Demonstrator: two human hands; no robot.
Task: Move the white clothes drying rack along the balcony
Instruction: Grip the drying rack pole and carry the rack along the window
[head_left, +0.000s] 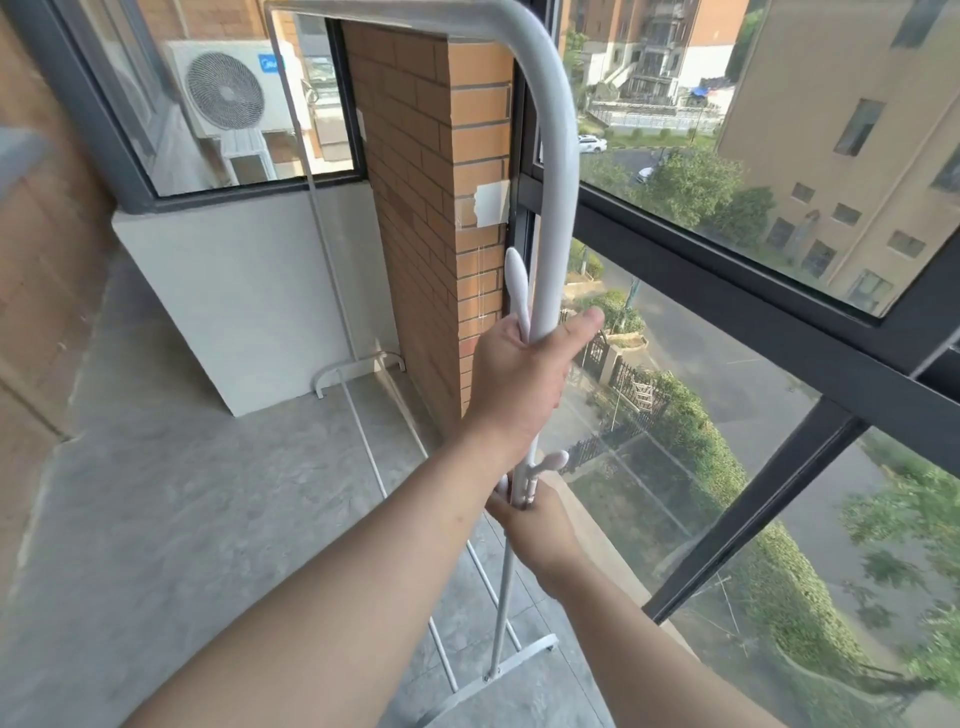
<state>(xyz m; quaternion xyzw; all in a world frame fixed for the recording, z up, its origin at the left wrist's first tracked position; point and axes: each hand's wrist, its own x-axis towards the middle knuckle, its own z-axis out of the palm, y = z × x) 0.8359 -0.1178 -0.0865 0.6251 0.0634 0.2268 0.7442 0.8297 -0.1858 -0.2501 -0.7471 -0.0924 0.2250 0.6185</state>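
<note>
The white clothes drying rack stands along the glazed side of the balcony; its near upright tube (557, 171) rises in front of me and bends left into the top bar. My left hand (519, 374) is shut around this upright at mid height, thumb on the right side. Lower down, my right hand (537, 530) grips the same upright just under a small white hook. The near foot bar (519, 660) rests on the grey floor, and thin bottom rails run to the far foot (358, 370) by the white low wall.
A brick pillar (441, 218) stands just left of the near upright. Dark-framed floor-to-ceiling glass (779, 249) runs along the right. A white low wall (249, 296) under a window closes the far end, with an air-conditioner unit outside. Grey concrete floor (182, 493) spreads to the left.
</note>
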